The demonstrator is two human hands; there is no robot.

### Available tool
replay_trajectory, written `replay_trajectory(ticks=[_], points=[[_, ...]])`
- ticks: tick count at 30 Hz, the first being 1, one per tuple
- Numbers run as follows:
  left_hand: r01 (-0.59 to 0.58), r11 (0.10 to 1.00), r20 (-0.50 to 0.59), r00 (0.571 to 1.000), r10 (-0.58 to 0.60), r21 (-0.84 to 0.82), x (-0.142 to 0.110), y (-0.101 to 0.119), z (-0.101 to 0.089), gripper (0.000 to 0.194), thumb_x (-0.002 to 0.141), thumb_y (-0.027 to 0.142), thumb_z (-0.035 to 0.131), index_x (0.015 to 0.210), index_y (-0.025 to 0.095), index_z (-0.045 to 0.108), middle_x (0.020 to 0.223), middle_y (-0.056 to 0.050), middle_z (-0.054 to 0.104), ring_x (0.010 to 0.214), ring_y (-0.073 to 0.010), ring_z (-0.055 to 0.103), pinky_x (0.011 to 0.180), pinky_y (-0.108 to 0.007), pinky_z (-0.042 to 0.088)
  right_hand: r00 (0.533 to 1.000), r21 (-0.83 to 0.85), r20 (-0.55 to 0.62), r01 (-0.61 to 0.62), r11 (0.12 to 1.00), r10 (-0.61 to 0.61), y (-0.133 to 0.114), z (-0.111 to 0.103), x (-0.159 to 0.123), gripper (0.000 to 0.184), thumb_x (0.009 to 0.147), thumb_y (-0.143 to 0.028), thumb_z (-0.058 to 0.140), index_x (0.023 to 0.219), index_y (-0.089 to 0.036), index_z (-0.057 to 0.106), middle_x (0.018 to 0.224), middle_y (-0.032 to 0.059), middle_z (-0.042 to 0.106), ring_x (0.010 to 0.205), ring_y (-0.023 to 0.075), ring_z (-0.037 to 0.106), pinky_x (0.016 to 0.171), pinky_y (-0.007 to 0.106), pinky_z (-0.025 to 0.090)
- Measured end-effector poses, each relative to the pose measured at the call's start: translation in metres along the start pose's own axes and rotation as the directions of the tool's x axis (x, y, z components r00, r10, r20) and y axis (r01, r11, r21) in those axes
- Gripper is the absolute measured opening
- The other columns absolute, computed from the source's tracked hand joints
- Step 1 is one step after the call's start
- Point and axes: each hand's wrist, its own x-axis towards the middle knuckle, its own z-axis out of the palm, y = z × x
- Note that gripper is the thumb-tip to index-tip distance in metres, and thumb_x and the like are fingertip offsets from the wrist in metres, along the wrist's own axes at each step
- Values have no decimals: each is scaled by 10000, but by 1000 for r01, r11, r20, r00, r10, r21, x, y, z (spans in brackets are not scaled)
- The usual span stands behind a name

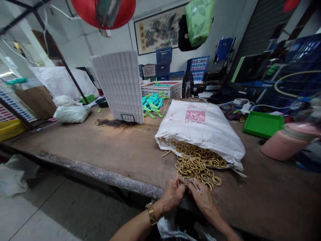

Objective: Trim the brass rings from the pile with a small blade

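Gold-coloured rings (198, 165) spill from the mouth of a white sack (200, 130) with red printing, lying on its side on the brown table. At the near edge of this heap my two hands almost meet. My left hand (173, 192), with a gold watch (151, 214) on its wrist, is closed in a pinch; what sits between its fingertips is too small to make out. My right hand (202, 195) is closed around a small, thin metal tool (195, 184), whose exact kind I cannot tell.
A white ribbed panel (117, 87) stands upright in a wire holder. Teal and lime plastic pieces (152, 103) lie behind it, near a white crate (163, 89). On the right are a green tray (263, 124) and a pink jar (286, 142). A red lamp-shaped item (85, 13) hangs overhead.
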Motion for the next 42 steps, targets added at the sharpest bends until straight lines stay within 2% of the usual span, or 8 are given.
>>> replay_trajectory(ticks=[7, 14, 18, 21, 26, 29, 35, 42], points=[[35, 999, 83, 996, -33, -21, 4, -3, -5, 69, 736, 202, 415, 776, 177, 464, 467, 72, 430, 386, -64, 344, 392, -171, 271, 993, -5, 76, 94, 996, -94, -2, -3, 6, 404, 785, -528, 332, 617, -213, 519, 553, 11, 546, 513, 147, 485, 504, 253, 396], [110, 994, 196, 974, -110, 11, -2, 7, -10, 101, 751, 271, 431, 769, 175, 456, 466, 76, 464, 344, -45, 342, 367, -154, 262, 988, -62, 127, 96, 993, -88, -13, -11, 5, 331, 815, -429, 307, 656, -197, 482, 586, 0, 511, 543, 127, 455, 532, 235, 348], [129, 991, 163, 979, -124, -25, -6, 16, -10, 127, 745, 296, 460, 717, 172, 454, 475, 72, 462, 332, -37, 334, 348, -153, 239, 993, -97, 105, 65, 993, -55, -10, -12, 6, 270, 817, -353, 302, 629, -204, 427, 543, -23, 440, 517, 116, 408, 516, 221, 312], [120, 990, 111, 988, -111, -76, -8, 20, -9, 167, 750, 331, 471, 709, 172, 441, 496, 67, 473, 335, -34, 336, 350, -153, 253, 994, -195, 84, 84, 977, -69, -7, -12, 3, 226, 812, -296, 327, 652, -199, 453, 569, -13, 465, 535, 118, 419, 530, 221, 295], [111, 987, 50, 993, -106, -119, -8, 21, -8, 236, 735, 392, 508, 732, 162, 455, 537, 49, 508, 366, -31, 362, 368, -149, 277, 965, -316, 205, 226, 921, -167, -6, -12, -6, 168, 762, -140, 366, 755, -194, 524, 639, 7, 563, 571, 122, 475, 546, 224, 265], [120, 983, 47, 992, -115, -142, -8, 20, -9, 236, 728, 394, 511, 749, 166, 456, 535, 54, 508, 361, -32, 356, 363, -151, 271, 953, -383, 251, 262, 886, -173, -9, -10, -9, 180, 714, -92, 396, 784, -189, 532, 684, 24, 604, 602, 129, 507, 556, 229, 255], [127, 979, 23, 992, -125, -158, -12, 23, -10, 203, 712, 355, 525, 739, 164, 463, 530, 55, 512, 361, -30, 352, 372, -152, 274, 955, -475, 278, 233, 849, -106, -15, -10, -9, 205, 695, -80, 419, 821, -188, 538, 740, 38, 642, 637, 139, 539, 555, 236, 238], [143, 971, 75, 989, -131, -193, -14, 22, -13, 224, 718, 366, 538, 769, 150, 513, 580, 32, 551, 379, -37, 384, 373, -159, 288, 957, -487, 285, 196, 851, -58, -13, -9, -12, 297, 667, -44, 410, 891, -189, 540, 751, 38, 642, 658, 140, 550, 565, 227, 255]])
